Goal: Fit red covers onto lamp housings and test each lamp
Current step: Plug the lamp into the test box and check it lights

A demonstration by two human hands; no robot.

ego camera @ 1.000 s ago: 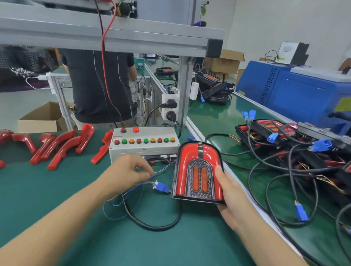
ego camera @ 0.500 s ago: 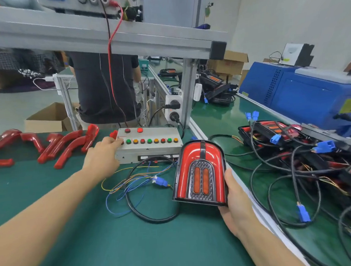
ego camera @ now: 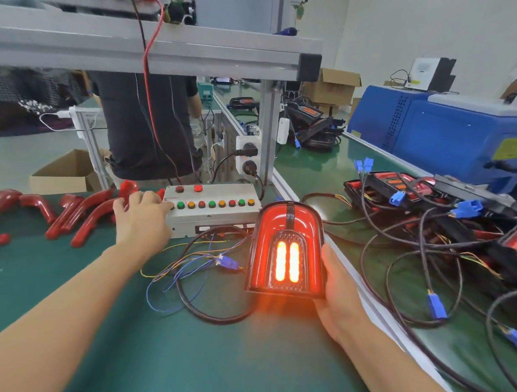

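Right hand (ego camera: 338,293) grips lit lamp (ego camera: 285,251) beside bench edge (ego camera: 367,289).

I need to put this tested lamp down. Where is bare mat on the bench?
Bare green mat lies between the forearms, nearer than the wire loop, and left of the left hand, below the red covers. Right of the lamp, cabled lamps crowd the belt.

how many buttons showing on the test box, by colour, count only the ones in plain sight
green buttons: 3
orange buttons: 3
red buttons: 4
total: 10
The left hand covers the left end of the lower row on the test box.
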